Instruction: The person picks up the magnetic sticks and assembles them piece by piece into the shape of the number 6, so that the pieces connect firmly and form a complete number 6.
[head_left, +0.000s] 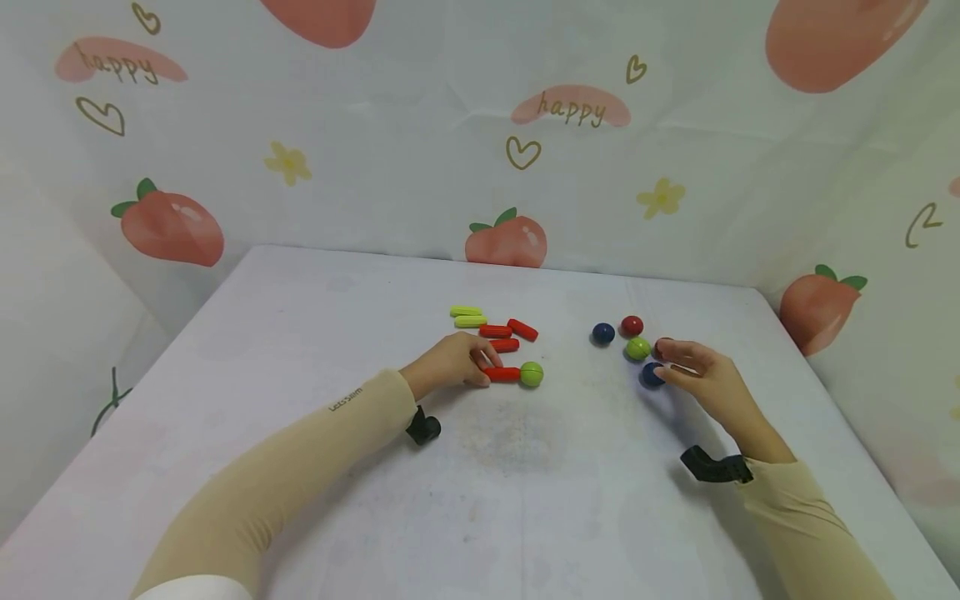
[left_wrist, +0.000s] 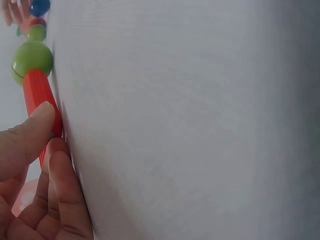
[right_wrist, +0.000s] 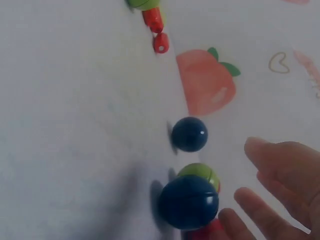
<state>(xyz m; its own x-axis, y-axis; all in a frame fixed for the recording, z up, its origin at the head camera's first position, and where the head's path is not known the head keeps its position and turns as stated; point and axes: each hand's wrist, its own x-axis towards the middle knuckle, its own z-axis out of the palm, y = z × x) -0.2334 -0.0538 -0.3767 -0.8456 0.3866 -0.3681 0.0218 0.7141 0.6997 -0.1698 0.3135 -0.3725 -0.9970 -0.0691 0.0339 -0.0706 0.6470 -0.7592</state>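
My left hand (head_left: 453, 364) pinches a ribbed red rod (left_wrist: 37, 92) between thumb and fingers, low over the white table. A green ball (head_left: 532, 374) sits against the rod's far end, touching it. Over at the right, my right hand (head_left: 708, 387) hovers with fingers spread beside a blue ball (right_wrist: 187, 202); the right wrist view shows nothing gripped. Under its fingertips a second, dark red ball (head_left: 660, 347) is partly hidden. Close by lie another green ball (head_left: 637, 348), a red ball (head_left: 632, 325) and a farther blue ball (head_left: 603, 334).
Beyond the left hand lie loose red rods (head_left: 522, 330) and two yellow-green rods (head_left: 470, 322). The white table (head_left: 360, 308) ends at a fruit-printed cloth (head_left: 420, 167) behind. Each wrist carries a black camera mount (head_left: 712, 467).
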